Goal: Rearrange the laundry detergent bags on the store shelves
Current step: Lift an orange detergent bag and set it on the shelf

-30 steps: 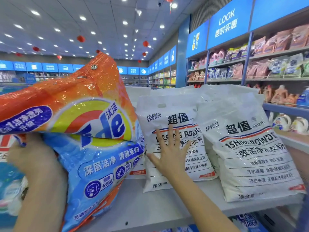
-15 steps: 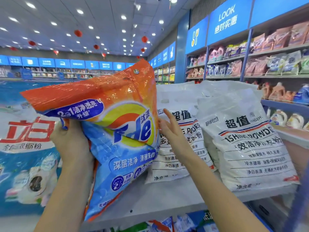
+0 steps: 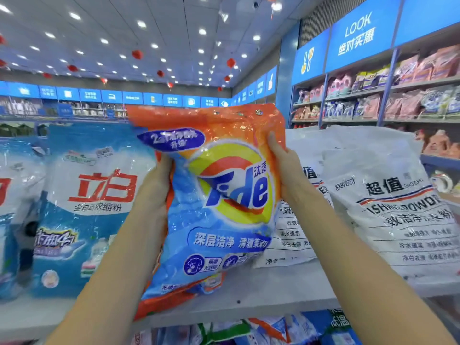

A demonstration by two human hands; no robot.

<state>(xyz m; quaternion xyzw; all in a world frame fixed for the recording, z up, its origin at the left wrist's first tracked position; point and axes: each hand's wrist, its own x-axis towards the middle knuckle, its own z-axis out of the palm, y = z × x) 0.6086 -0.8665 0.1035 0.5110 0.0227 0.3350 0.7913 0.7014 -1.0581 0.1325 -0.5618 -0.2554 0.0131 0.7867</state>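
While the Tide bag (image 3: 224, 207) is upright | left hand (image 3: 155, 188) grips one edge | right hand (image 3: 286, 168) grips other

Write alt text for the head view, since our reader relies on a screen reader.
The left hand and right hand grip the sides of an orange-and-blue Tide bag, upright over a grey shelf. A blue bag stands to its left, white bags to its right.
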